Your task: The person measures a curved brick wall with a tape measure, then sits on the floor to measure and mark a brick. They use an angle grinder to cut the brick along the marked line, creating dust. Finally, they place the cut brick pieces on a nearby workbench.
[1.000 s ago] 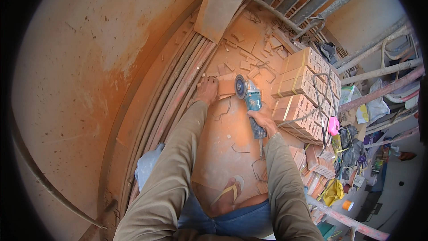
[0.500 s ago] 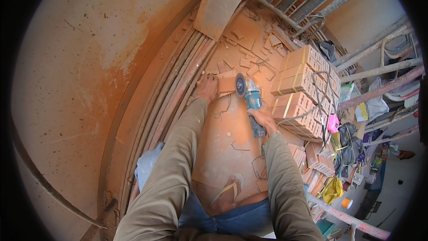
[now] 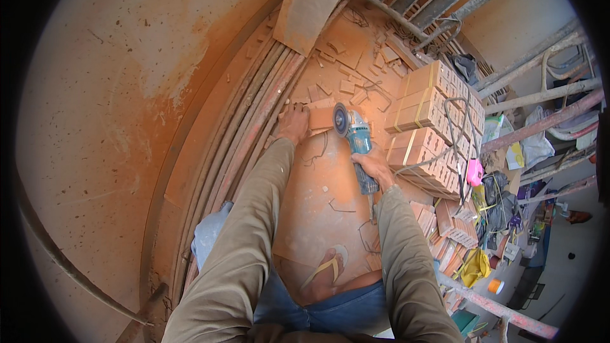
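Note:
My left hand [image 3: 293, 123] presses down on a flat orange tile piece [image 3: 321, 117] lying on the dusty floor. My right hand [image 3: 375, 165] grips the body of a blue angle grinder [image 3: 357, 143]. Its round disc [image 3: 340, 120] stands at the right edge of the tile piece, just beside my left fingers. My foot in a yellow sandal [image 3: 324, 270] rests on the dusty board [image 3: 318, 216] below the hands.
Bundles of strapped orange tiles [image 3: 426, 121] stack to the right, with loose tile offcuts [image 3: 349, 70] beyond the hands. Metal rods [image 3: 241, 146] run along the left by a curved wall [image 3: 108, 101]. Scaffold pipes [image 3: 540, 121], a pink object [image 3: 474, 173] and bags lie far right.
Both hands and the grinder stay in nearly the same place on the tile piece; the view has shifted only slightly.

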A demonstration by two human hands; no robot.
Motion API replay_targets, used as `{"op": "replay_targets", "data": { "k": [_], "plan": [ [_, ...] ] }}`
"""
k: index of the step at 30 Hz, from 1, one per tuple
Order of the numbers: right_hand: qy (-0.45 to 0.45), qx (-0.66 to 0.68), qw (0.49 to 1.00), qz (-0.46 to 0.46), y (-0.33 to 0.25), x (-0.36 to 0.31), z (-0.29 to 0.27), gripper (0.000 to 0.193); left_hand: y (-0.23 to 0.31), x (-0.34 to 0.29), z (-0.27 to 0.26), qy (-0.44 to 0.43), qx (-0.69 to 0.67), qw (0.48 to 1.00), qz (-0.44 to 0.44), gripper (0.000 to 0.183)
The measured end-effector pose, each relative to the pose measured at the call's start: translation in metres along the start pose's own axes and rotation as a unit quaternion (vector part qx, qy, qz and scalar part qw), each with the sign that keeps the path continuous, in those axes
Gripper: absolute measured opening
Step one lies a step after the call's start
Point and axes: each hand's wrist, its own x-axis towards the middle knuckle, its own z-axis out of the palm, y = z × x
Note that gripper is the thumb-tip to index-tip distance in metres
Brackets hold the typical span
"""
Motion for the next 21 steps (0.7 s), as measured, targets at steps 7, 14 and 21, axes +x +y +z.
{"op": "replay_targets", "data": {
  "k": [7, 14, 21],
  "plan": [
    [0.009, 0.012, 1.000, -0.007, 0.006, 0.005, 0.002, 0.043, 0.001, 0.001, -0.001, -0.004, -0.023, 1.000, -0.002, 0.065],
    [0.015, 0.017, 1.000, -0.013, 0.004, 0.009, 0.002, 0.040, 0.000, -0.001, -0.002, 0.008, -0.026, 1.000, -0.005, 0.065],
    [0.016, 0.012, 1.000, -0.012, -0.010, 0.014, 0.001, 0.036, -0.002, -0.001, 0.001, 0.019, -0.049, 0.999, -0.005, 0.065]
  ]
}}
